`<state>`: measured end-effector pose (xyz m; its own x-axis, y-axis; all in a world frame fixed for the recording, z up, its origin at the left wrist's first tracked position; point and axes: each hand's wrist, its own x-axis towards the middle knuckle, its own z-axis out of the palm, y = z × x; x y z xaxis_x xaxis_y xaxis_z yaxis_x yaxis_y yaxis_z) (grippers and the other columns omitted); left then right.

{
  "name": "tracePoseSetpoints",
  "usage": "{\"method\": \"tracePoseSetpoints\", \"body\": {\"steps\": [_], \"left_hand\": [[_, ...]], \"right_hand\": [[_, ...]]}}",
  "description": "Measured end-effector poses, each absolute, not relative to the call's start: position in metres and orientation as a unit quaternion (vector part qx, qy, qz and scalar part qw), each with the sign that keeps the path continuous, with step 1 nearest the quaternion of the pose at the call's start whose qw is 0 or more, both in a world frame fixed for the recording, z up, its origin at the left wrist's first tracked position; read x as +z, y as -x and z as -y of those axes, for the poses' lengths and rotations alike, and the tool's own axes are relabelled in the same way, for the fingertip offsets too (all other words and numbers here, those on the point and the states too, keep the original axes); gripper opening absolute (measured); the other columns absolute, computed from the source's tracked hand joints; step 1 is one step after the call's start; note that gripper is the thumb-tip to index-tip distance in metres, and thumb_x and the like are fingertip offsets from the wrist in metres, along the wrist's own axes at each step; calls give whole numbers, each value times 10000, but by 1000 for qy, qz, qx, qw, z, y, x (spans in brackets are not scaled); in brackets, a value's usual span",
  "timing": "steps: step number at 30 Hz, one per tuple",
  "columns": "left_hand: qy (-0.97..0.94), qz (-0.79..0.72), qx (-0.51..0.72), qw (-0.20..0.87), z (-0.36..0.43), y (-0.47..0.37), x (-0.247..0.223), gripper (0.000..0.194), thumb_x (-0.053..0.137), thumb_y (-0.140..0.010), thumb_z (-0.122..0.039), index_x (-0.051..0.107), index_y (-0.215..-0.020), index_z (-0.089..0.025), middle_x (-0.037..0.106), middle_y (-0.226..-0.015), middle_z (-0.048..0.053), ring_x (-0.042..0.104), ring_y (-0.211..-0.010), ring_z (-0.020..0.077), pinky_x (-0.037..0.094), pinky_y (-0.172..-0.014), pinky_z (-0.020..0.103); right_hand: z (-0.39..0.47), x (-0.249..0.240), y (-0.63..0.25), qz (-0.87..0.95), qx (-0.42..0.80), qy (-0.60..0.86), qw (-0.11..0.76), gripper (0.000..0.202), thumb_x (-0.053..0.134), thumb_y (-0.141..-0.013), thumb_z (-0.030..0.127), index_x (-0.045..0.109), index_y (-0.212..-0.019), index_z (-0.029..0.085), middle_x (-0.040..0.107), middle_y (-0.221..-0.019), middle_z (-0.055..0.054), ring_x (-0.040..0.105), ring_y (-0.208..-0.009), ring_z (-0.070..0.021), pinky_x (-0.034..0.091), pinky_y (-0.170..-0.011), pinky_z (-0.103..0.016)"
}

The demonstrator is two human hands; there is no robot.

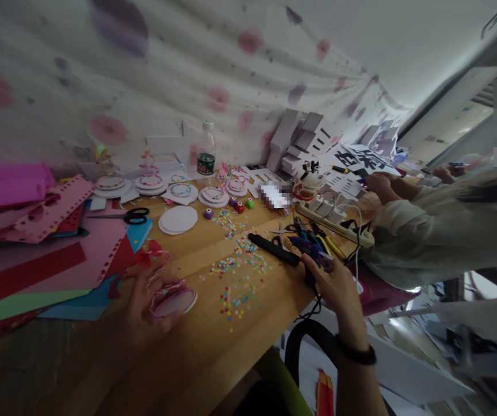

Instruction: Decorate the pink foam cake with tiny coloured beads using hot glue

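My left hand [144, 315] is curled round a small round craft piece [174, 303], a white disc edged with pink crinkled trim and topped by a red bow [149, 253]. Several of its fingers are blurred. On the table's right side, my right hand [337, 283] closes at the rear of a long black glue gun [274, 248], whose cord hangs below the edge; my palm hides its handle. Blue-handled tools [307, 242] and yellow-handled pliers [333, 242] lie just beyond. Colourful confetti dots [240, 277] are scattered between my hands.
Black scissors [136, 216] and coloured paper sheets [53, 271] lie at left. White discs [178, 220], decorated round pieces [214, 195], a bottle [206, 150] and small paint pots [240, 207] stand behind. A power strip [335, 222] is at right, near another person's sleeve [408, 237].
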<state>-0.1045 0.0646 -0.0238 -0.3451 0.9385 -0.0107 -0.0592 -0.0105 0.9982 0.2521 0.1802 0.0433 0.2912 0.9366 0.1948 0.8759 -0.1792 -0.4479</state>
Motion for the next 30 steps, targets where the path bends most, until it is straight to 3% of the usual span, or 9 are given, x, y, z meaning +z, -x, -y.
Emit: {"method": "tracePoseSetpoints", "body": {"steps": [5,9,14,21,25,30], "left_hand": [[-384,-560,589,438,-64,113,-25,945,872,-539,-298,434,-1377,-277,691,-1037,44,695,-1015,290,528,-988,512],[-390,-538,586,464,-59,115,-22,929,843,-585,-271,408,-1406,-271,683,-1100,70,674,-1094,312,506,-1010,527],[-434,-498,580,477,-56,113,-13,915,828,-633,-228,380,-1429,-270,655,-1182,85,632,-1187,303,512,-1002,481],[-444,-482,565,501,-57,116,-12,917,863,-605,-272,427,-1410,-324,684,-1079,15,667,-1135,314,556,-947,455],[-424,-495,562,509,-54,111,-11,918,855,-618,-329,413,-1423,-301,686,-1137,56,660,-1140,286,549,-954,444],[-444,-506,533,514,-54,113,-6,923,883,-580,-348,446,-1389,-261,694,-1190,110,655,-1153,324,569,-894,432]], "right_hand": [[-139,79,-275,604,102,759,221,654,542,-680,829,690,-796,202,691,-719,-101,637,-677,-295,457,-625,-391],[-122,94,-256,606,138,721,307,590,613,-657,790,708,-757,216,662,-666,-65,583,-608,-240,410,-550,-341],[-111,69,-161,659,422,538,314,545,568,-832,703,637,-611,210,544,-569,4,481,-571,-147,358,-536,-270],[-87,30,-71,496,727,432,197,629,583,-757,808,537,-573,209,343,-441,80,264,-400,-72,150,-402,-250],[-81,30,-62,353,807,441,170,485,684,-809,627,568,-631,191,315,-409,117,186,-366,-46,81,-371,-224],[-80,39,-55,294,830,448,157,392,616,-930,435,552,-640,180,263,-391,140,122,-362,-39,70,-375,-202]]}}
